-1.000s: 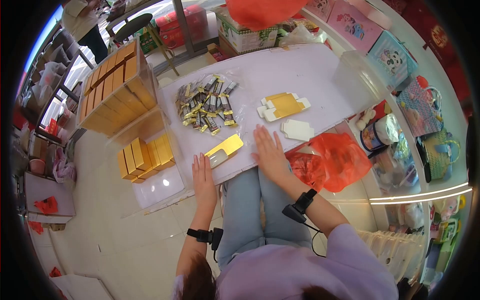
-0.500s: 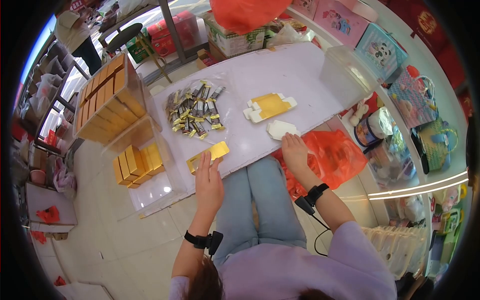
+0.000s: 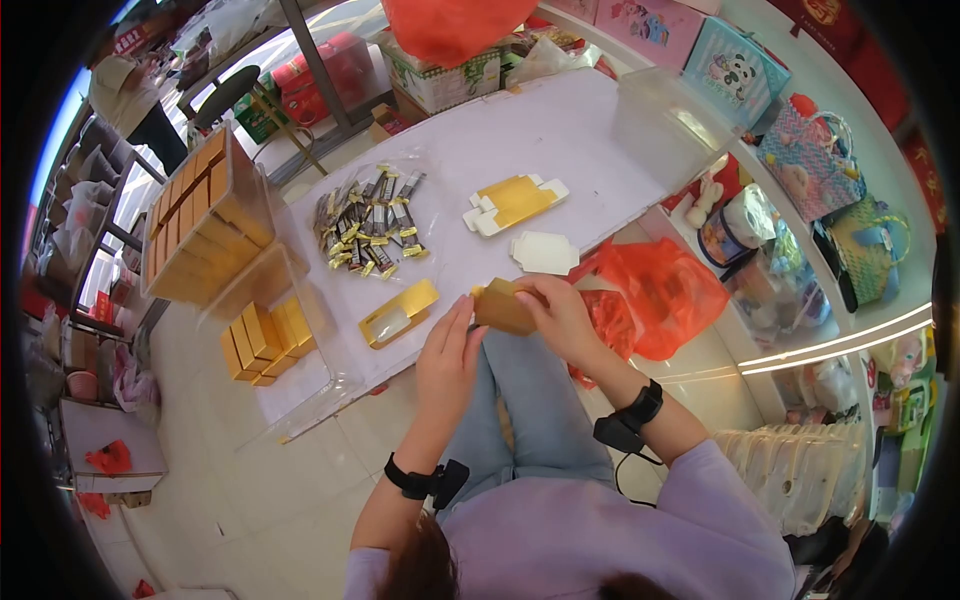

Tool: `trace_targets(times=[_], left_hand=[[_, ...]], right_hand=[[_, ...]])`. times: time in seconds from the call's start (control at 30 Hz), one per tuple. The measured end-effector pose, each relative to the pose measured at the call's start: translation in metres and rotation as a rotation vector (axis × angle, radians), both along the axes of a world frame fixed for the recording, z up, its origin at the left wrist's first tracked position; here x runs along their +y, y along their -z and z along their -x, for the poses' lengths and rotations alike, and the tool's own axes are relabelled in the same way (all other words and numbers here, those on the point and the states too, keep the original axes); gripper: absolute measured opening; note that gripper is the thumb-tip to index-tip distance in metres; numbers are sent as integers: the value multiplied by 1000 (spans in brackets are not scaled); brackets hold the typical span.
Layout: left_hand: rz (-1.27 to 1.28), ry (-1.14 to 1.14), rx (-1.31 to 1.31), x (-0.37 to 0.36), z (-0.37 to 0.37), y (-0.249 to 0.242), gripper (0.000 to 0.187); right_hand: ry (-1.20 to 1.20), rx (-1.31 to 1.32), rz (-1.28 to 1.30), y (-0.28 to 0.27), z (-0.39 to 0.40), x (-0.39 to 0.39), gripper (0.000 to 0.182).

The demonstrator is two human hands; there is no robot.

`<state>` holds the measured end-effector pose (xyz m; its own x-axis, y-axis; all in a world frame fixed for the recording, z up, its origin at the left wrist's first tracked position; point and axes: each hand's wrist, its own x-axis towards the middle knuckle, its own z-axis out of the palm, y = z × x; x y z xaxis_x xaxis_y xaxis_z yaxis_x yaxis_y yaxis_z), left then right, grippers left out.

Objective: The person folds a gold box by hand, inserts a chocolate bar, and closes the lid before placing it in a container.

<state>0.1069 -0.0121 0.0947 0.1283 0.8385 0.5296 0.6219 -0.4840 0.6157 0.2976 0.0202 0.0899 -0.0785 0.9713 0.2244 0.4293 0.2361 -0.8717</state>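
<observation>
Above my lap, at the table's front edge, a small gold carton point(image 3: 506, 308) is held between my hands. My right hand point(image 3: 562, 318) grips its right end with the fingers curled. Fingers of my left hand point(image 3: 451, 345) close on its left end, where a small dark bit shows between them. Left of that hand lies a gold box with a clear window point(image 3: 398, 313). A white card piece point(image 3: 545, 253) rests beyond my right hand. Farther back lies a flattened gold carton point(image 3: 515, 203) with white flaps spread. Several dark wrapped sticks with gold ends point(image 3: 375, 222) are heaped on clear plastic.
At the left, a clear bin of gold boxes point(image 3: 205, 235) stands beside a clear tray point(image 3: 300, 385) with more gold boxes. An empty-looking clear container point(image 3: 670, 125) sits at the table's right end. A red plastic bag point(image 3: 660, 300) hangs right of my legs; shelves hold gift bags point(image 3: 810, 165).
My left hand has left the windowed box and moved right. My right hand has come off the white card. Both hands now meet on a gold carton, and the view has shifted slightly.
</observation>
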Motion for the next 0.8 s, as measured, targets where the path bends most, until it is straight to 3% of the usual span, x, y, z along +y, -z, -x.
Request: trace_targets(times=[0.1, 0.13, 0.17, 0.2, 0.23, 0.27, 0.3, 0.33, 0.47, 0.57, 0.63, 0.8], left_hand=[[158, -98, -61, -5, -6, -11, 33], [158, -108, -59, -5, -6, -13, 33], [289, -73, -292, -5, -5, -14, 30], [418, -37, -526, -6, -3, -15, 27], [419, -44, -523, -7, 0, -15, 27], [515, -40, -696, -7, 3, -15, 22], [611, -34, -868, -8, 5, -15, 17], [613, -34, -866, -9, 7, -16, 17], [595, -115, -1001, -9, 12, -20, 10], [652, -102, -1027, -8, 17, -15, 10], [688, -81, -1041, -6, 19, -9, 11], [712, -29, -1022, -3, 22, -12, 26]], right_hand=[[-55, 187, 193, -28, 14, -13, 16], [-97, 113, 138, -31, 13, -12, 17], [-107, 116, 141, -29, 13, -12, 17], [-125, 5, -25, -28, 14, -12, 19], [-139, -105, -194, -27, 16, -12, 22], [-143, -102, -192, -28, 20, -14, 22], [7, -94, -242, -35, 30, -18, 26], [160, -86, -291, -38, 36, -21, 30], [265, -88, -288, -23, 41, -25, 37], [130, 133, -135, -14, 42, -24, 33], [76, 506, 218, -1, 42, -15, 26], [-30, 647, 288, 1, 27, -17, 19]])
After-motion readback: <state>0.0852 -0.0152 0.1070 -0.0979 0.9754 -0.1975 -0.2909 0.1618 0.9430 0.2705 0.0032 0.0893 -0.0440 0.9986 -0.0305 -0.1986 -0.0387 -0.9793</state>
